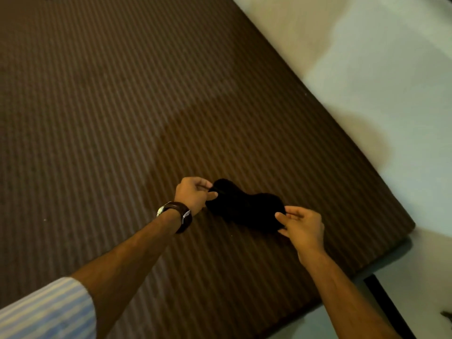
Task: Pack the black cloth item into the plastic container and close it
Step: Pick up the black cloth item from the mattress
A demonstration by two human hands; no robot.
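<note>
Brown ribbed mattress point(122, 118) carries the black cloth item point(244, 206)

I count two hands, the left hand point(194, 195) and the right hand point(302, 226), one black cloth point(244, 206), one wristwatch point(179, 214), and one brown striped mat point(122, 106).

Black cloth point(244, 206), brown-striped mat point(122, 106), blue/white striped sleeve point(49, 311).

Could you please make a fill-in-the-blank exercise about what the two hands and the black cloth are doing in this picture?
1. Both hands pinch the black cloth, one at each ____.
2. The wristwatch is on the ____ arm.
3. The cloth lies on a brown ____ mat.
4. The rolled-up sleeve has blue and white ____.

Missing words: end; left; ribbed; stripes
</note>
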